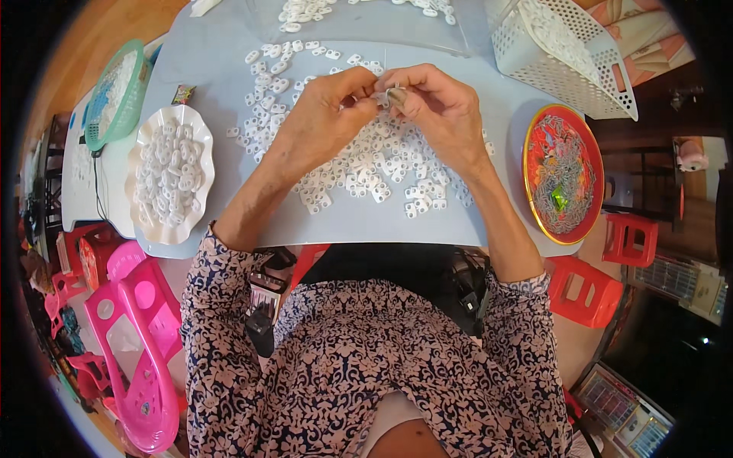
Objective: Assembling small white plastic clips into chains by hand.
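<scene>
My left hand [336, 111] and my right hand [439, 107] meet over the far middle of the table, fingers pinched together. Between the fingertips is a small white plastic piece [382, 98], mostly hidden by them. Under and around my hands lie loose small white plastic pieces with dark round holes [366, 172], scattered on the grey-blue table [229, 206]. To the left, a white scalloped dish [137, 200] is heaped with white oval pieces. On the right stands a red round tray [531, 202] with a gold rim, holding many thin grey metal pins or screws and a green wrapper.
A white perforated basket [611, 95] of white pieces stands at the far right. A teal basket [141, 84] with white pieces is at the far left. A clear tray [450, 46] lies at the back. Pink chair [137, 328] and red stool [584, 294] flank me.
</scene>
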{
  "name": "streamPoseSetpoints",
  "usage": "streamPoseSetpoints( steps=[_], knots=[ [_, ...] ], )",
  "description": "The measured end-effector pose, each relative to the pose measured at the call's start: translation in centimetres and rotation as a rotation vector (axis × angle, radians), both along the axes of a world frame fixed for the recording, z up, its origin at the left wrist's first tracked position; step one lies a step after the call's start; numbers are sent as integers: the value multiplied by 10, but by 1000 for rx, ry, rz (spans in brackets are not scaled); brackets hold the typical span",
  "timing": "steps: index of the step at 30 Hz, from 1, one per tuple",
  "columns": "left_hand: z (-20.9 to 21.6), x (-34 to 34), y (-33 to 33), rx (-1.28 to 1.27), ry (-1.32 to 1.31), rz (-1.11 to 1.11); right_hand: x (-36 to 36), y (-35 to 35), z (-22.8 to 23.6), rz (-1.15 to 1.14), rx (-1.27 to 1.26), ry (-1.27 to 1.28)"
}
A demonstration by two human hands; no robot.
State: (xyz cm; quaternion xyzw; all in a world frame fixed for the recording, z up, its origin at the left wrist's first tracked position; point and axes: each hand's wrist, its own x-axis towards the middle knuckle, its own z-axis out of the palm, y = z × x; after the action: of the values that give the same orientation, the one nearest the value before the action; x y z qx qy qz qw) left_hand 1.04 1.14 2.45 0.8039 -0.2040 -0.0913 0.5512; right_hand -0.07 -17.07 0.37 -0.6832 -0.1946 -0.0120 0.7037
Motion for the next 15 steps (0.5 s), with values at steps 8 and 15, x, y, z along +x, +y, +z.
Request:
streamPoseSetpoints(
  steps=[8,15],
  knots=[
    [-12,1,-1,-303,72,137,-2,3,2,-31,101,105],
    [-14,1,-6,-492,189,103,0,1,-4,-10,165,90]
  ],
)
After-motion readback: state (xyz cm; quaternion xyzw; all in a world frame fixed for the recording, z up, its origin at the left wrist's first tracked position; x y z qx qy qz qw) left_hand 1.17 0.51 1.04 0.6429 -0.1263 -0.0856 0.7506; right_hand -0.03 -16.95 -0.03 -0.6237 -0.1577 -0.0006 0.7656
